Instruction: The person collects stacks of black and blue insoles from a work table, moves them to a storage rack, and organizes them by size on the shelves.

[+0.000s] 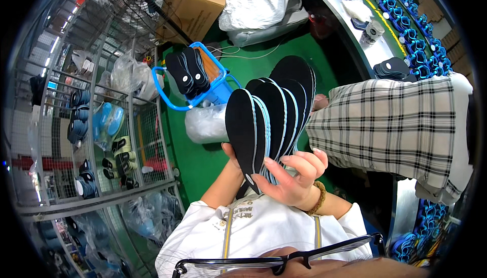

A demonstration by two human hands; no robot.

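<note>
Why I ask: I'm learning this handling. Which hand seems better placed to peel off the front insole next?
Probably the right hand: it is in plain view, with fingers at the lower end of the front insole. The left hand is mostly hidden behind the stack, apparently supporting it.

A white top (274,224) is worn, the forearms (223,184) left bare by its sleeves (200,212). The front is marked by two lengthwise yellow-and-grey stripes (227,237) and small brownish lettering (246,210). A brown braided bracelet (319,198) is worn, right wrist. Black-framed glasses (278,266) are worn.
</note>
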